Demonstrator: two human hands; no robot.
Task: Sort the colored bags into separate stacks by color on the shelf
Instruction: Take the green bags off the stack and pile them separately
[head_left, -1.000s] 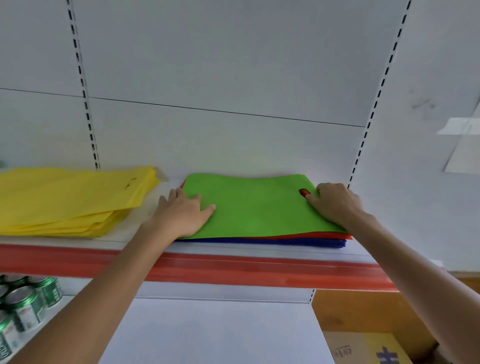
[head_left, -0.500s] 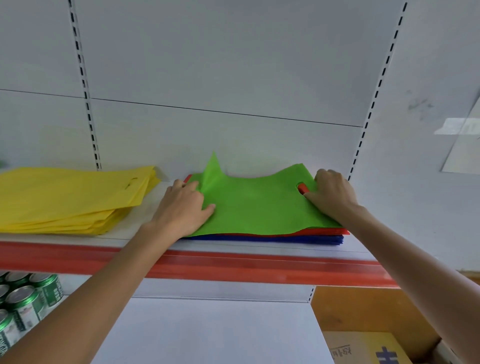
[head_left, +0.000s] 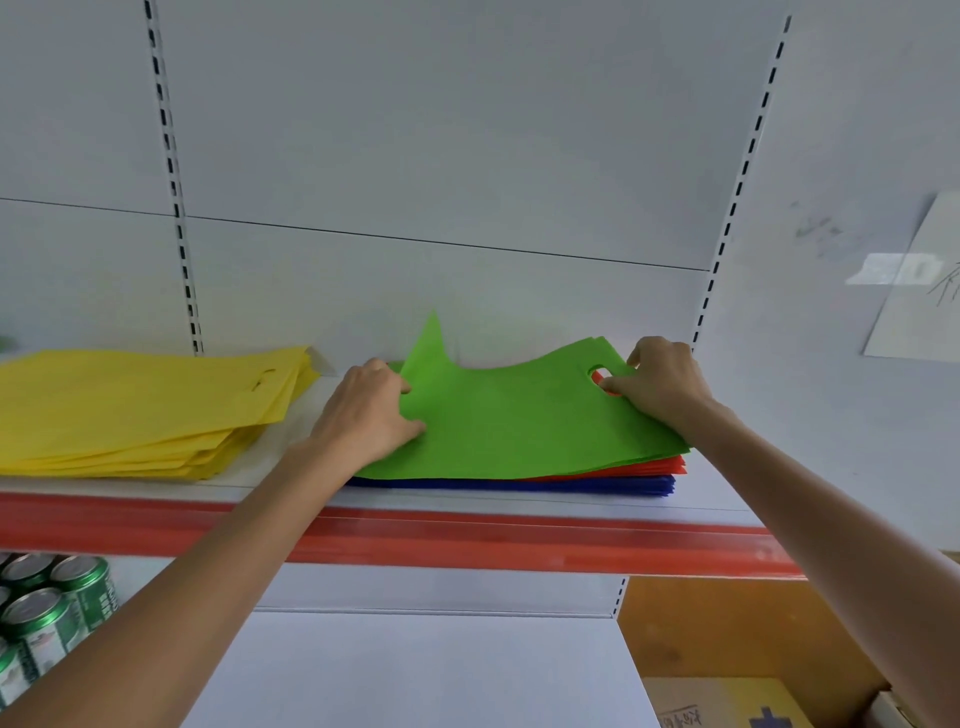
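Note:
A mixed pile of flat bags lies on the shelf (head_left: 701, 501): green bags (head_left: 509, 421) on top, red bags (head_left: 654, 466) under them, blue bags (head_left: 519, 486) at the bottom. My left hand (head_left: 369, 415) grips the green bags' left edge, whose far corner stands up. My right hand (head_left: 660, 382) pinches the green bags at the handle hole on the right and holds that side raised. A separate stack of yellow bags (head_left: 130, 405) lies to the left.
A red strip (head_left: 467, 540) runs along the shelf's front edge. Green cans (head_left: 47, 618) stand on the lower shelf at the left. A cardboard box (head_left: 727, 701) sits at the lower right. White slotted back panels close the shelf behind.
The green bags lay flat under both hands a second ago. Now both hands have taken hold of their sides and lifted them, so the left corner sticks up and the right side is off the red bags.

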